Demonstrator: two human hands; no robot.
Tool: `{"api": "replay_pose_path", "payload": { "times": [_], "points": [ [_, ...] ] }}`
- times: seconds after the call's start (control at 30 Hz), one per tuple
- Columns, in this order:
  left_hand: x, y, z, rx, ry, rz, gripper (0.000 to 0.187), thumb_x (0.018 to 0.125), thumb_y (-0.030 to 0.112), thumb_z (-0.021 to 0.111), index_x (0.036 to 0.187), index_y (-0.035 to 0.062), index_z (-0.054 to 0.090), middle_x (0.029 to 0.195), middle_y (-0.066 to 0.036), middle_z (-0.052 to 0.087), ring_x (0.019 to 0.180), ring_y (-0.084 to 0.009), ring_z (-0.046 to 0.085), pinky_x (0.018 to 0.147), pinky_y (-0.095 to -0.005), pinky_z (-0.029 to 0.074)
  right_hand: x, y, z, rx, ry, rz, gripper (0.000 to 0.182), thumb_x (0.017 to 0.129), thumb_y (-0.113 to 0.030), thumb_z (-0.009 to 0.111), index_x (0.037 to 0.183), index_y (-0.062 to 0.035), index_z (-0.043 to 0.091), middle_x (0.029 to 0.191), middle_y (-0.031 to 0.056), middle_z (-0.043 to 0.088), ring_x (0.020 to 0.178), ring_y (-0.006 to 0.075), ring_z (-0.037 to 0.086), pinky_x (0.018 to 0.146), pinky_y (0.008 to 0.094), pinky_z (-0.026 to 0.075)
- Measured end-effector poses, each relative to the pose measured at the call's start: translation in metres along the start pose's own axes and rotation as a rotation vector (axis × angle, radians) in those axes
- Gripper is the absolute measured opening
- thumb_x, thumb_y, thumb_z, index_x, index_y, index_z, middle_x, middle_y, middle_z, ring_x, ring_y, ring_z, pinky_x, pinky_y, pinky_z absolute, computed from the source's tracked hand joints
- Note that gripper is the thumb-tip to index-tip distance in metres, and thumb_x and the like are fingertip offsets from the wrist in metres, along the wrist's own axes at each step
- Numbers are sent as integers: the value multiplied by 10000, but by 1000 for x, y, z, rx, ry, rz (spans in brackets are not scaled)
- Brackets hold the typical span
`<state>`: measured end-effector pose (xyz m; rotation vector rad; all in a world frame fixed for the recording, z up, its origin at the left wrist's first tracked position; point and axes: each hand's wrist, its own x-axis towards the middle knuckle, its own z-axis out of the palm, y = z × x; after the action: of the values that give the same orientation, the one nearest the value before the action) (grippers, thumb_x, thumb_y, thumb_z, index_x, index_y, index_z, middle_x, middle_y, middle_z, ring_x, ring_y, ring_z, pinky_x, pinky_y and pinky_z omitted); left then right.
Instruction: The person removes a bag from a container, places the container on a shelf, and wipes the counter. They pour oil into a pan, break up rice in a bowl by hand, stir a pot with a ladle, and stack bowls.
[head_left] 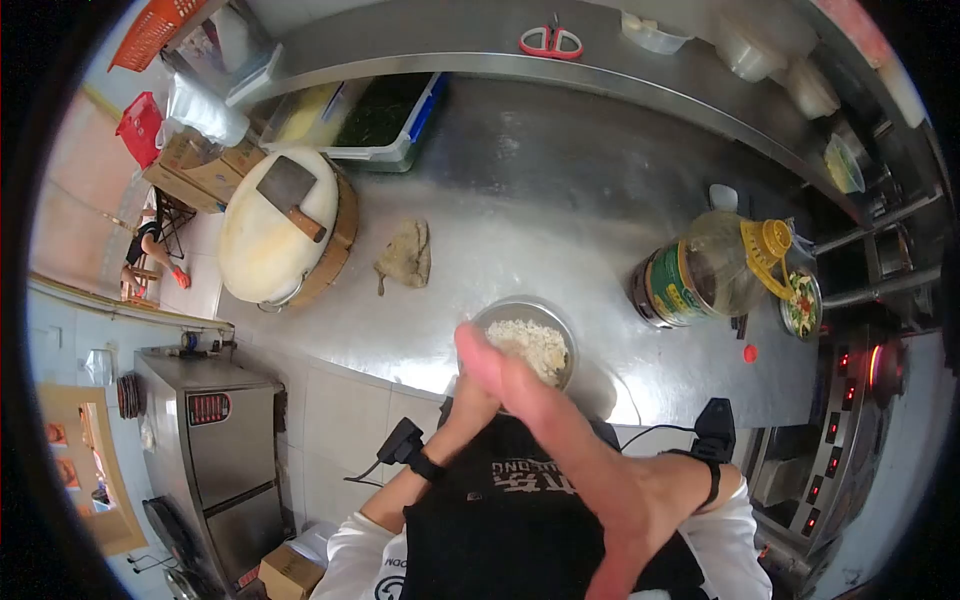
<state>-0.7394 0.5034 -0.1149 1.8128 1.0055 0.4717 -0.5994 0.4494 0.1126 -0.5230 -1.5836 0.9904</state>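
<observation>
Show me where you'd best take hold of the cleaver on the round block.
Probably by its wooden handle, coming from the picture's lower right: its free end points that way, while the broad metal blade lies flat on the round block.

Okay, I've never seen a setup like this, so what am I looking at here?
There's no machine: a person works with bare hands. This one picture comes from a camera on their head, looking forward and down. The right hand is raised close to the lens, with nothing visibly held. The left hand is partly hidden behind it, so I can't tell if it holds anything. On the steel counter are a crumpled cloth, an oil jug and a round chopping block with a cleaver on top. At the near edge is a metal bowl of white, crumbly food.
</observation>
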Motion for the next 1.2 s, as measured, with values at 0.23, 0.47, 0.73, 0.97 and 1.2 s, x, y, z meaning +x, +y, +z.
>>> {"api": "replay_pose_path", "payload": {
  "times": [0.23,0.47,0.73,0.97,1.2],
  "points": [
    [-6,-7,6,-210,-42,-74,204,785,62,572,981,85,623,928,-89,596,956,-247,505,781,-334,407,6,-22,0,-140,57,10,914,685,-557,628,1374,-96,243,1435,222,82,1315,382,113,1029,476,135],
    [-14,55,-19,-160,-4,-104,298,801,150,601,1063,19,549,1009,-115,561,962,-193,514,842,-314,419,1,-30,-15,-917,-220,203,528,655,-297,701,1163,-262,561,1365,13,372,1278,465,186,957,564,194],
    [-19,17,-1,-273,-59,-82,230,785,99,566,1012,90,599,1002,-114,577,967,-302,491,865,-347,386,-4,-46,-16,-1081,-255,128,430,643,-161,646,1055,-282,628,1183,-95,528,1212,391,353,933,482,269],
    [-14,20,-11,-94,-82,14,216,799,79,562,1010,66,610,987,-86,614,924,-235,542,834,-327,390,-19,-60,-16,-1191,-226,-435,519,595,-83,556,1027,-361,627,907,-131,506,823,77,414,795,318,299],
    [-15,30,-13,-80,-86,25,221,786,91,560,1002,70,601,965,-119,599,907,-290,522,841,-346,379,4,-48,-26,-704,-217,94,456,572,-86,615,997,-245,659,1145,-64,550,1137,325,399,728,349,382]
  ]
}}
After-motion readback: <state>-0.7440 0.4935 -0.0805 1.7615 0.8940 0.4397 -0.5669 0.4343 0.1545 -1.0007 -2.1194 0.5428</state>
